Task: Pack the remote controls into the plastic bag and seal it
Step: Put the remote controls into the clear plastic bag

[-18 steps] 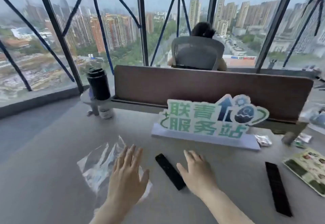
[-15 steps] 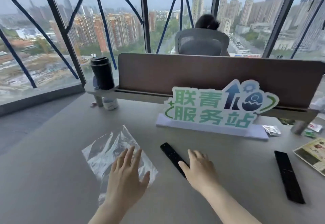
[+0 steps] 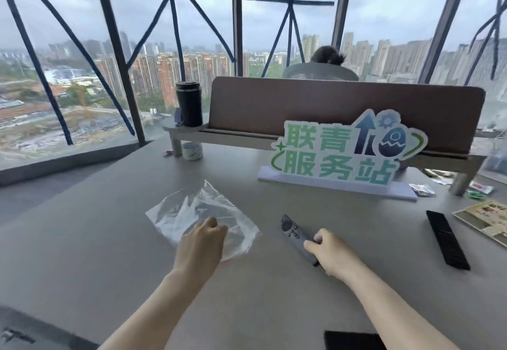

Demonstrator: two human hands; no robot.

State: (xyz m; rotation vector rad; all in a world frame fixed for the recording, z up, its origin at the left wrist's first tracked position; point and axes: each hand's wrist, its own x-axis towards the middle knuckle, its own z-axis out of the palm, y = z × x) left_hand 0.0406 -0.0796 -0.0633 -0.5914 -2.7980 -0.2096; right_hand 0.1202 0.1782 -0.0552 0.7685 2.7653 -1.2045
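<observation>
A clear plastic bag (image 3: 192, 211) lies flat on the grey table. My left hand (image 3: 201, 245) rests on the bag's near edge with its fingers curled onto the plastic. A dark grey remote control (image 3: 292, 231) lies just right of the bag. My right hand (image 3: 333, 253) is closed around that remote's near end. A second, longer black remote (image 3: 447, 240) lies apart at the right, untouched.
A green and blue cut-out sign (image 3: 340, 154) stands behind the remotes. A brown desk divider (image 3: 329, 108) on a raised shelf carries a black tumbler (image 3: 189, 104). A printed leaflet (image 3: 488, 220) and small packets (image 3: 422, 189) lie at the far right. A person sits beyond the divider.
Both hands went from flat and spread to curled. My left hand now pinches the bag's edge and my right hand has closed on the near remote's end. The camera tilted upward.
</observation>
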